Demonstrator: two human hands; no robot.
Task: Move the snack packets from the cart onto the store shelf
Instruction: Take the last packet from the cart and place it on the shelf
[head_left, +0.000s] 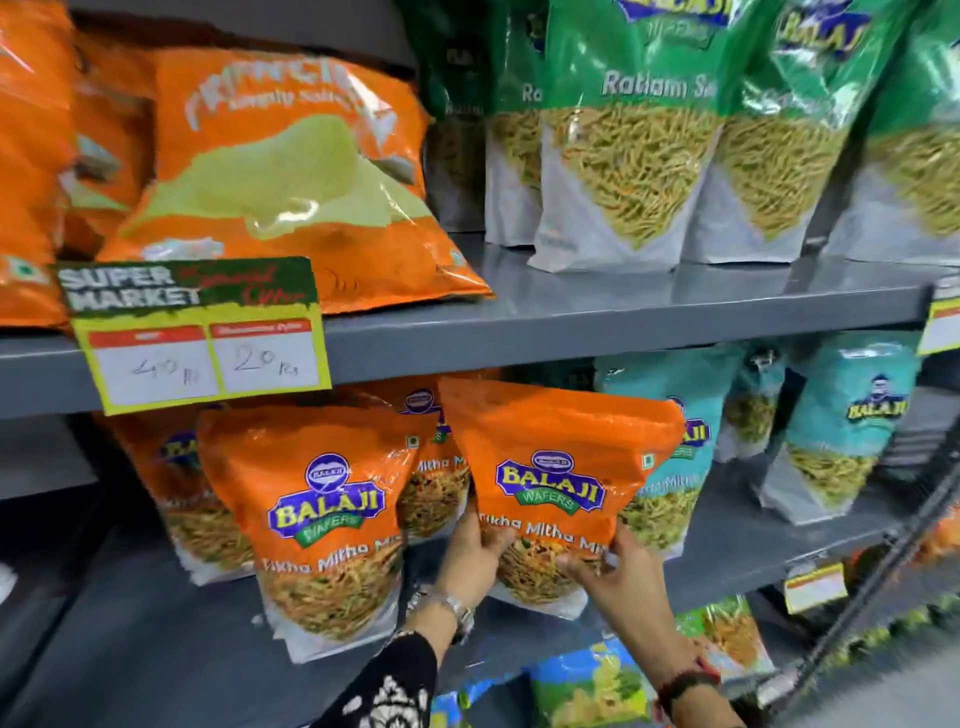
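An orange Balaji "Tikha Mitha Mix" packet (556, 467) stands upright on the lower grey shelf (156, 639), held at its bottom by both hands. My left hand (475, 556) grips its lower left edge, and my right hand (618, 571) grips its lower right corner. Another orange packet of the same kind (322, 514) stands just to the left, with more orange ones (176, 467) behind it. The cart frame (883, 577) shows at the lower right, with green and blue packets (587, 686) below my wrists.
Teal Balaji packets (852, 421) stand right of the held packet. The upper shelf (597, 312) carries orange chip bags (280, 171) and green Ratlami Sev pouches (634, 130). A yellow price tag (202, 338) hangs on its front edge.
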